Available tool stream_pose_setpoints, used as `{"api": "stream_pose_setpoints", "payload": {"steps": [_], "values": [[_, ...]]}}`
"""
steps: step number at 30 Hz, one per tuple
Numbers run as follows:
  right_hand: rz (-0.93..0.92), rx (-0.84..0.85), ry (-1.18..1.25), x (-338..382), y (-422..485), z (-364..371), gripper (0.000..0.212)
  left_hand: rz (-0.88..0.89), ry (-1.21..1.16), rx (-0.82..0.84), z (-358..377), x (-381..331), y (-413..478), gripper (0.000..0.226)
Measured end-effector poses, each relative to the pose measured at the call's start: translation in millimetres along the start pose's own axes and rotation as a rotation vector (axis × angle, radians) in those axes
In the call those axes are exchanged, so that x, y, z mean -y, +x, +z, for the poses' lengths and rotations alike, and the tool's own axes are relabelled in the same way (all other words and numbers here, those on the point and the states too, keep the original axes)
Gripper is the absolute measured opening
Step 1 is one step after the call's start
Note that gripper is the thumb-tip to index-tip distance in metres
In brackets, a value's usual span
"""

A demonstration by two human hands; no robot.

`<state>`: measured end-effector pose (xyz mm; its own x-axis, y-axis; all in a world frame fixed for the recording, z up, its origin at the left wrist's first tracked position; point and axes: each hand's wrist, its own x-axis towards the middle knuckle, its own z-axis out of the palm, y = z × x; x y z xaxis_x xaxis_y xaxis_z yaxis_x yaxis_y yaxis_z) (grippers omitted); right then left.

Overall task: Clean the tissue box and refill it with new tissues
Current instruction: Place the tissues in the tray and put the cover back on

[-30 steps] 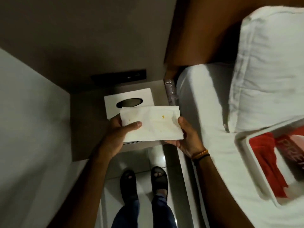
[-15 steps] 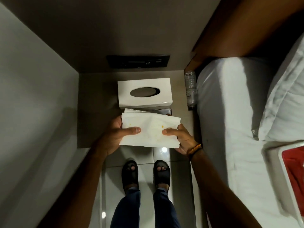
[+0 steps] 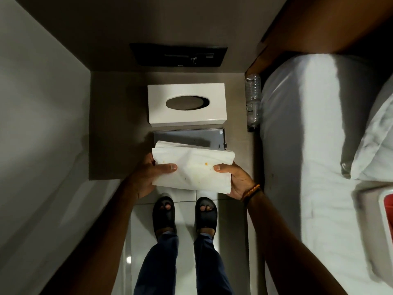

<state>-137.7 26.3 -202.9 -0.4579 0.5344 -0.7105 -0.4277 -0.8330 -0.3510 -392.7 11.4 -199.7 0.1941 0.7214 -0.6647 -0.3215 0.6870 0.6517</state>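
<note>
A white tissue box (image 3: 187, 116) with a dark oval slot stands on the bedside shelf (image 3: 114, 128). Just in front of it lies a flat metal plate (image 3: 187, 136), partly hidden. I hold a stack of white tissues (image 3: 192, 169) above the shelf's front edge; its top sheet has small yellow spots. My left hand (image 3: 146, 175) grips the stack's left end, thumb on top. My right hand (image 3: 236, 179) grips the right end, with an orange bracelet at the wrist.
A clear plastic bottle (image 3: 253, 101) lies at the shelf's right edge against the white bed (image 3: 308, 135). A pillow (image 3: 374, 141) and a red-and-white tray (image 3: 388, 211) lie on the bed. A dark wall panel (image 3: 178, 54) sits behind the box. My sandalled feet (image 3: 185, 213) stand below.
The view has swung left and levelled, so the box and shelf now sit central. The tissue stack has come nearer to me, off the box, uncovering the metal plate.
</note>
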Motion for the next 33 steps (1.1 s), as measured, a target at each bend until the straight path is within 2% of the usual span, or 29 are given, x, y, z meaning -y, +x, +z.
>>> {"api": "stream_pose_setpoints", "payload": {"steps": [2,5,10,19,22,24,29,33], "values": [[-0.036,-0.027,-0.025,1,8,-3,0.046,0.012,-0.005,-0.025,1,2,7,0.044],[-0.104,-0.153,-0.13,7,23,-8,0.045,0.017,0.022,-0.098,-1,3,23,0.058],[-0.189,-0.371,-0.342,19,46,-19,0.03,0.032,0.158,-0.224,-8,7,46,0.048],[-0.277,-0.597,-0.771,17,74,-23,0.023,0.141,0.497,-0.474,-6,19,77,0.044],[-0.283,-0.66,-0.963,17,80,-23,0.014,0.2,0.628,-0.55,-4,22,83,0.045],[-0.304,-0.718,-1.067,17,81,-20,0.013,0.225,0.714,-0.589,-4,24,83,0.049],[-0.36,-0.838,-1.212,18,80,-14,0.044,0.238,0.882,-0.611,-5,29,79,0.061],[-0.4,-0.897,-1.269,17,78,-12,0.037,0.216,0.947,-0.597,-6,29,78,0.07]]}}
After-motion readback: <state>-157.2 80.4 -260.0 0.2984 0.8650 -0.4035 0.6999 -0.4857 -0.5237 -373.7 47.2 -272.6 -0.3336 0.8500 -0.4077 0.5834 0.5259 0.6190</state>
